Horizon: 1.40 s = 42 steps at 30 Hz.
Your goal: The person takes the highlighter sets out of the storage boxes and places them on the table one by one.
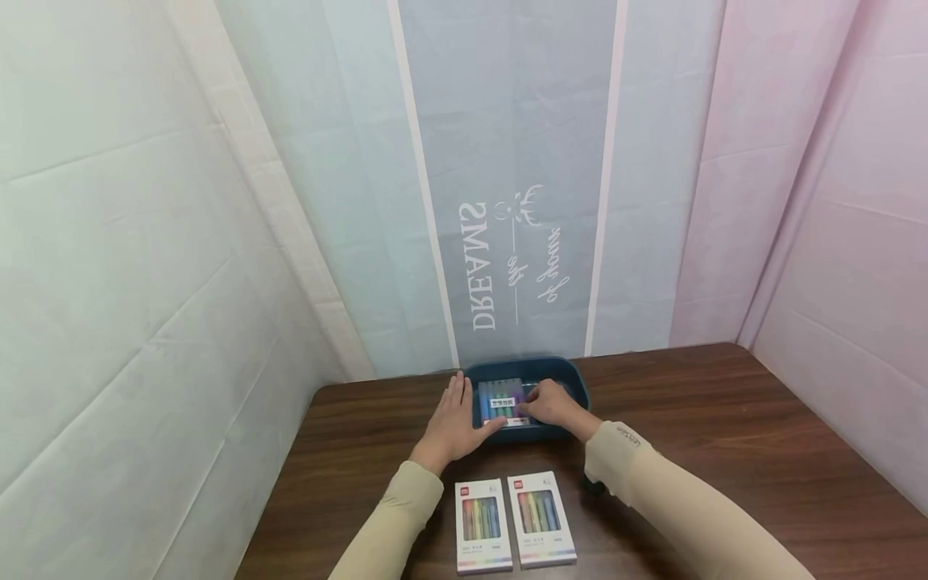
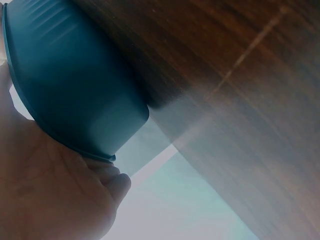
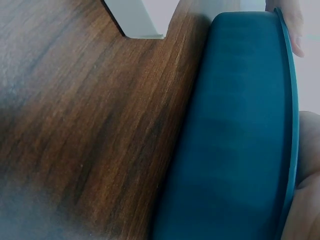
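Observation:
A dark teal plastic basket (image 1: 576,379) stands at the back of the table. In its left half lies a clear pack of coloured pens (image 1: 500,390) with a white label. My left hand (image 1: 451,425) rests at the basket's left rim, fingers straight, thumb reaching over the front rim towards the pack. From the right, my right hand (image 1: 554,404) reaches into the basket, thumb and curled fingers pinching the pack's right edge. In the left wrist view the palm lies along the basket rim (image 2: 55,137). The right wrist view shows the basket's outer wall (image 3: 230,125), hiding the pack.
Two white pen boxes (image 1: 483,556) with windows lie side by side in front of the basket, the right box (image 1: 544,550) slightly turned. The dark wood table (image 1: 725,419) meets a printed cloth curtain (image 1: 522,121) behind. A box corner (image 3: 142,20) shows near the basket.

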Tool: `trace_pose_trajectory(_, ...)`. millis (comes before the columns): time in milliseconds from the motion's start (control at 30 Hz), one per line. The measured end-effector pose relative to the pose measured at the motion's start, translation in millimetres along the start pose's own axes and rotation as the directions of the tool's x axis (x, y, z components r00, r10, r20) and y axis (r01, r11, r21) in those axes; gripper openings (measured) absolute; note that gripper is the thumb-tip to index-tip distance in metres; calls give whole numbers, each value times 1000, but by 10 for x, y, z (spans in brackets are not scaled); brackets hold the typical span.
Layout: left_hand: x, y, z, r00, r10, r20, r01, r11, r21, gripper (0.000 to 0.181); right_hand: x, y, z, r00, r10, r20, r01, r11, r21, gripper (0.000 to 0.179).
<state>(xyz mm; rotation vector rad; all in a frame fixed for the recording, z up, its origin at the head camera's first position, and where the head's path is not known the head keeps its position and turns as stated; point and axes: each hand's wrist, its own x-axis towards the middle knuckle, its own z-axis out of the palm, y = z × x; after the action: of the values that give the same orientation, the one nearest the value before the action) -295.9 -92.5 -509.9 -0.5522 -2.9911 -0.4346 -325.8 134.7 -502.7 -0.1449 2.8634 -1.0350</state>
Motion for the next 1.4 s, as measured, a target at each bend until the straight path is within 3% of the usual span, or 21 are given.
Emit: trace_pose_trajectory(1400, 3, -1, -15, 1000, -10, 1, 10, 1000, 1, 111, -1, 55, -2, 1000, -25, 1, 24, 994, 106, 29)
